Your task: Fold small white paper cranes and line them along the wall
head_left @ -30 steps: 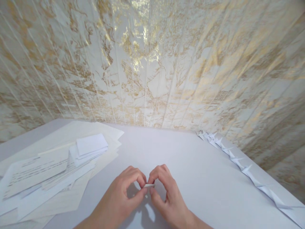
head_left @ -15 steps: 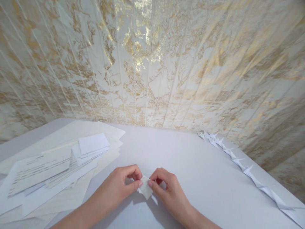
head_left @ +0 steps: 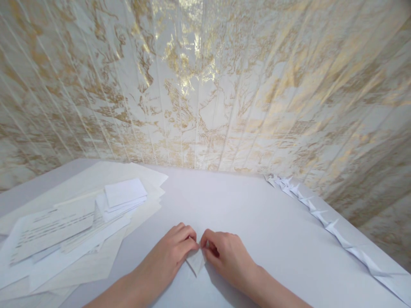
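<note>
A small folded white paper (head_left: 196,262) is held between both hands low in the middle of the head view, its pointed end toward me. My left hand (head_left: 177,248) is closed on the paper's left and upper part, the thumb and fingers pinched together. From the right, my right hand (head_left: 223,252) pinches its upper right edge with thumb and index finger. The two sets of fingertips nearly meet at the paper's top, and they hide that part of it.
Loose sheets (head_left: 118,252), some printed, lie spread on the left of the white table (head_left: 224,201), with a stack of small white papers (head_left: 125,192) on them. Folded white paper pieces (head_left: 340,235) form a row along the right edge. A gold-patterned curtain (head_left: 199,107) hangs behind.
Both hands have drawn closer together at the paper's top. The left hand has turned over it and covers more of it, and the paper now shows a narrower, pointed shape.
</note>
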`<action>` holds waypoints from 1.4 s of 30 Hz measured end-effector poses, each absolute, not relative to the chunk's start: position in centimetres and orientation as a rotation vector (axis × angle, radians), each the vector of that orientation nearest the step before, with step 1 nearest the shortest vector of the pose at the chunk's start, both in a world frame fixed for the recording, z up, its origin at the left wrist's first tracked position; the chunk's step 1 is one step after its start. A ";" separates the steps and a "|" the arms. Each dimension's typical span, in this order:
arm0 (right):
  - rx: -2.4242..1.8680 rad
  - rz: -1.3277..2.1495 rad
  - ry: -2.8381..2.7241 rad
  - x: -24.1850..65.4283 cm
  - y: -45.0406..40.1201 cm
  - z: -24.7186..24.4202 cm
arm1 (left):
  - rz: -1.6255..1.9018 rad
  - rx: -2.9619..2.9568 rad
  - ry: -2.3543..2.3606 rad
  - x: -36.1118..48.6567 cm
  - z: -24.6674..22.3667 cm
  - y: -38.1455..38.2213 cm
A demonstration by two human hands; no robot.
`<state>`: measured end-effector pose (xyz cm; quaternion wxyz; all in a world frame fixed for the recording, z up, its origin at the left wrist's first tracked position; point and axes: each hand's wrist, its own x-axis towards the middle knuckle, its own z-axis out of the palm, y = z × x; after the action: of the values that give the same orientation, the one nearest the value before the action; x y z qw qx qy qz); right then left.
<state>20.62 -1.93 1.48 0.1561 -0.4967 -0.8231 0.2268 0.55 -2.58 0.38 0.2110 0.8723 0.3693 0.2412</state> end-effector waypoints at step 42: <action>-0.697 0.436 -2.690 22.0 -0.9 2.4 | 0.219 2.773 1.196 1.2 2.9 -3.7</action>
<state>22.00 -0.90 2.36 0.1637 -0.2446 -0.9434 0.1528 1.17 -3.69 2.90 0.0566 0.9144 0.3944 0.0720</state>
